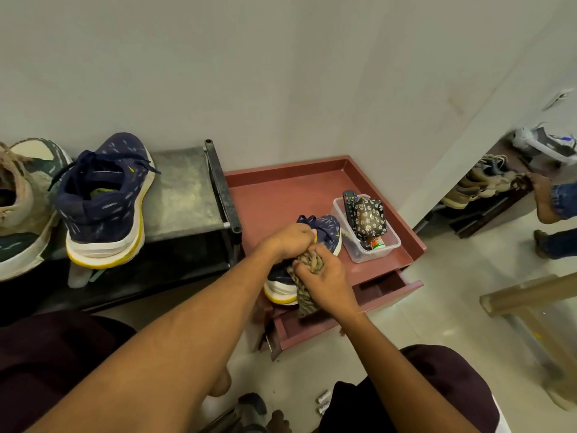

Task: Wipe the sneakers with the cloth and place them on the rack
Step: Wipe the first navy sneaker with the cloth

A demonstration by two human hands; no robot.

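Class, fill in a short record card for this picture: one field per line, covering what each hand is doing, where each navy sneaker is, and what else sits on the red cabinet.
left hand: steadies the sneaker in hand on the red cabinet
right hand: grips the cloth, pressed to that sneaker
matching sneaker: on the rack
cabinet drawer: open
also on cabinet: clear box holding a remote

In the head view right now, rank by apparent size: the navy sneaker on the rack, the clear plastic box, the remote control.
1. navy sneaker on the rack
2. clear plastic box, though it sits farther away, so true size is unsure
3. remote control, partly hidden
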